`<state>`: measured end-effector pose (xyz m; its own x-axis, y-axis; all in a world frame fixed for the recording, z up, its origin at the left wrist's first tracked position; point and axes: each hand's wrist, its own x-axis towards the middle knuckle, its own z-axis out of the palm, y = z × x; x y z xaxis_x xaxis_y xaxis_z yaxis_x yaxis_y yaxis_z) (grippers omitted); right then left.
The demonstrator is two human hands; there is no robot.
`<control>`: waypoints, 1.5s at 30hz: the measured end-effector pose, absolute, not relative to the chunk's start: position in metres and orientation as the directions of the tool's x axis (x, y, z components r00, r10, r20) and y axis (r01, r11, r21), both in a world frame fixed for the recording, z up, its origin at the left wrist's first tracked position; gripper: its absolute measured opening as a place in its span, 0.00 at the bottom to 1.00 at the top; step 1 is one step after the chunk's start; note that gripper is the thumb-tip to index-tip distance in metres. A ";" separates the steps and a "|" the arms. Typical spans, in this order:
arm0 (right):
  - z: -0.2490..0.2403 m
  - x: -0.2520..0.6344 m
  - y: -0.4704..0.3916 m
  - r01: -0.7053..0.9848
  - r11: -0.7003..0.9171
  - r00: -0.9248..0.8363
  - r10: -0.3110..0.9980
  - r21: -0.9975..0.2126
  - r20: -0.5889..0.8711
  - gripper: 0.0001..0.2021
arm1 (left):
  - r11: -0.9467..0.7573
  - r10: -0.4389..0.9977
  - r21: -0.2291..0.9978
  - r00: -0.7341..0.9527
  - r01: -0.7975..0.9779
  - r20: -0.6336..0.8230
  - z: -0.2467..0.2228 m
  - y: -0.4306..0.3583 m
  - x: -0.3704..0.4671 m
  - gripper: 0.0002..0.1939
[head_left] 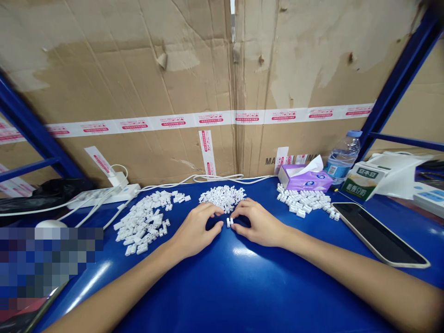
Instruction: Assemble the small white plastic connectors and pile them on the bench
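Note:
Small white plastic pieces lie on the blue table (215,282) in a left pile (142,222), a middle pile (222,196) and a right pile (305,201). My left hand (199,226) is just in front of the middle pile, its thumb and forefinger apart with nothing between them. Facing it, my right hand (255,222) has thumb and forefinger at a small white piece (230,222), gripping its right side. The tips of both hands are a short distance apart.
Behind the piles are a power strip (104,196) with white cables, a purple tissue box (305,178) and a water bottle (343,157). A phone (379,233) lies at the right, near a green and white box (364,180). Cardboard (156,92) stands behind the table.

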<state>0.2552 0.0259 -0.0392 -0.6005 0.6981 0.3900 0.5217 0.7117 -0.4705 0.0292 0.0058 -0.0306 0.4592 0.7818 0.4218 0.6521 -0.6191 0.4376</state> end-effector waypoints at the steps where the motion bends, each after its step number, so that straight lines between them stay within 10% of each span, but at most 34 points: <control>1: -0.039 0.255 0.026 0.521 0.711 -0.599 0.698 -0.471 0.392 0.06 | -0.608 0.789 0.433 0.447 0.666 0.421 -0.031 0.006 0.029 0.09; 18: -0.040 0.258 0.029 0.557 0.720 -0.602 0.693 -0.413 0.397 0.11 | -0.568 0.810 0.248 0.478 0.785 0.340 -0.041 -0.010 0.027 0.14; 27: -0.039 0.259 -0.004 0.765 0.621 -0.568 0.776 -0.171 0.275 0.32 | -0.565 0.822 0.152 0.537 0.811 0.190 -0.041 -0.027 0.025 0.28; 45: -0.034 0.258 -0.009 0.819 0.528 -0.543 0.840 -0.225 -0.003 0.43 | -0.523 0.852 0.099 0.519 0.846 0.067 -0.034 -0.029 0.031 0.32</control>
